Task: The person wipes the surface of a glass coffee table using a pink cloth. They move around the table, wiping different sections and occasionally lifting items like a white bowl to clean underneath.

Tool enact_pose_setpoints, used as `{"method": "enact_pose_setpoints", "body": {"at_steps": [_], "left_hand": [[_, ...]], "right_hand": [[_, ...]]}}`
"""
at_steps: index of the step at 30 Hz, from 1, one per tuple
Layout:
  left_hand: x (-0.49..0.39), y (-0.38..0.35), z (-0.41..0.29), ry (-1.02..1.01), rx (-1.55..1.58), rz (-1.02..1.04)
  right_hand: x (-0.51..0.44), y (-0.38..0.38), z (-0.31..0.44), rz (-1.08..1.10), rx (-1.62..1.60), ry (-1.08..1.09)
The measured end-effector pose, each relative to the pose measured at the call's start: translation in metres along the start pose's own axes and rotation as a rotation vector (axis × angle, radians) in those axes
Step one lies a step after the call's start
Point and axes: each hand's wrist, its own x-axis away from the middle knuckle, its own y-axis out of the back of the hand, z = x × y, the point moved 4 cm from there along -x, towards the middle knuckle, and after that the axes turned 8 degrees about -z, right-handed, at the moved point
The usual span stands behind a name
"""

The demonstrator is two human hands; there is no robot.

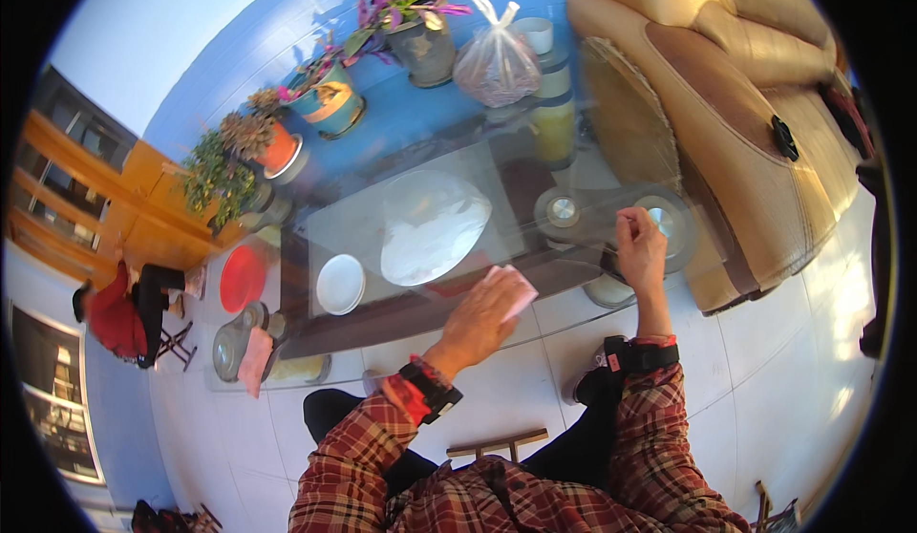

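Observation:
My left hand [474,329] rests over the near edge of a glass coffee table [401,325], pressing a folded pink cloth [521,294] under its fingers. Above the table's right end is my right hand [642,252], its fingers curled in and nothing visible in them. Beyond my left hand lies a large, shiny, pale sheet-like or plate-like thing [430,228]; its material is hard to tell. Small white plates [340,284] sit to its left. Farther left are a red round dish [242,279] and a second pink cloth [255,362] draped over the table edge.
Potted plants [423,49] and a tied plastic bag [498,67] line the blue wall. A white cup [535,34] stands beside the bag. On the right is a tan leather sofa [752,125]. Another person [118,311] sits on a folding stool at far left.

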Motion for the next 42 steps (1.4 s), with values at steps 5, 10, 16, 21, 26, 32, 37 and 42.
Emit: {"method": "enact_pose_setpoints", "body": {"at_steps": [5, 10, 16, 21, 26, 32, 37, 42], "left_hand": [[0.098, 0.066, 0.089, 0.286, -0.29, -0.1], [0.196, 0.127, 0.152, 0.584, -0.641, -0.408], [0.105, 0.063, 0.077, 0.44, -0.53, -0.432], [0.04, 0.024, -0.02, 0.253, -0.234, -0.377], [0.079, 0.041, -0.002, 0.266, -0.2, -0.254], [0.198, 0.107, 0.083, 0.596, -0.433, -0.398], [0.255, 0.135, 0.119, 0.927, -0.619, -0.555], [0.167, 0.071, 0.071, 0.6, -0.504, -0.459]], "right_hand": [[0.003, -0.001, -0.011, 0.064, 0.005, -0.054], [0.005, -0.001, -0.011, 0.072, -0.006, -0.024], [0.005, -0.008, -0.007, 0.102, -0.011, 0.017], [0.007, -0.02, -0.006, 0.143, -0.016, 0.057], [0.004, -0.02, -0.008, 0.156, 0.075, 0.103], [0.005, -0.023, -0.01, 0.186, 0.033, -0.001], [0.011, -0.032, -0.012, 0.199, 0.056, 0.024], [0.029, -0.042, 0.0, 0.204, -0.096, -0.13]]}}
